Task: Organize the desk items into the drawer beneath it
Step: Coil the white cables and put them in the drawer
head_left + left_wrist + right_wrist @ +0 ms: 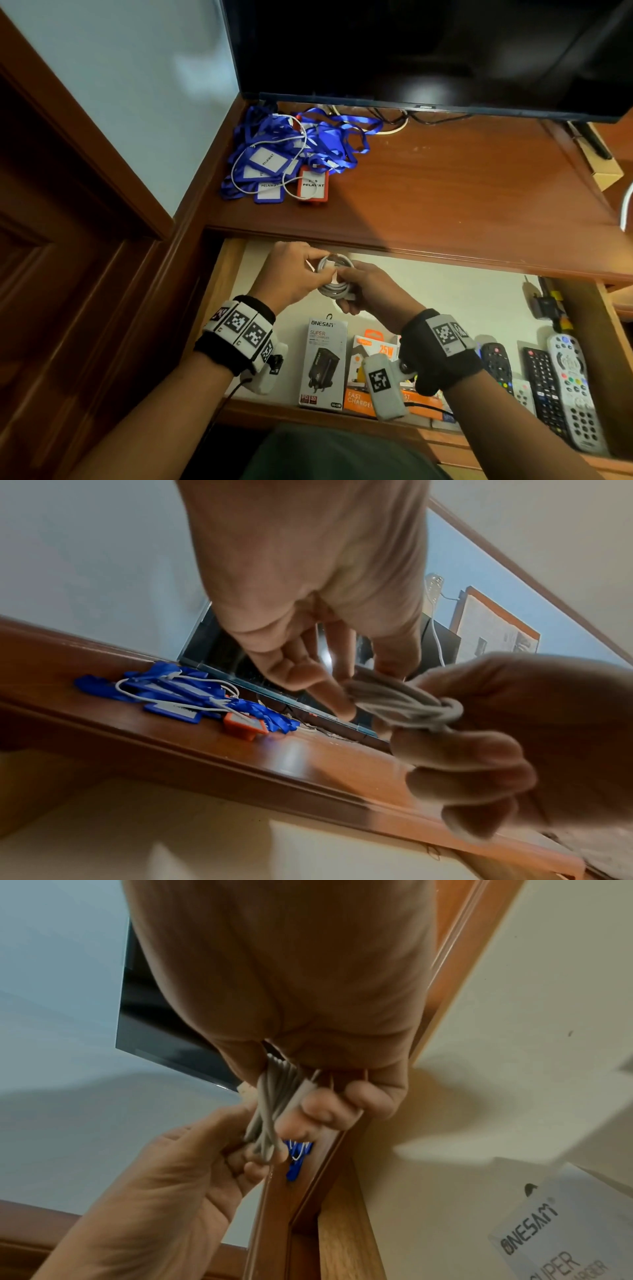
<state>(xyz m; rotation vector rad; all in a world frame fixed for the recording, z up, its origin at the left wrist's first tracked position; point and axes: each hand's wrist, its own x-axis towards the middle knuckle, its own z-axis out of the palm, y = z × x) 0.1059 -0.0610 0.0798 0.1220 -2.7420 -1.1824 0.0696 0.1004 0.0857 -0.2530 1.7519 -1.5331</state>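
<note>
White coiled charging cable (334, 279) is held over the open wooden drawer (462, 294), pinched by the left hand (291, 274) and gripped by the right hand (371, 291). Bundling seems under way; next, it is probably to be laid beside the charger boxes (323, 363). Blue lanyards (291, 154) remain on the counter (445, 192).

Most of the coiled white cable (334, 277) is buried between the two sets of fingers — only a few loops peek out. The orange charger box (376, 373) below the right hand's fingers sits half behind the right wrist's camera, its print cut short. Far right of the fingers, the remotes (561, 380) have buttons too small to read, and the screen (428, 51) above runs off the top edge.
</note>
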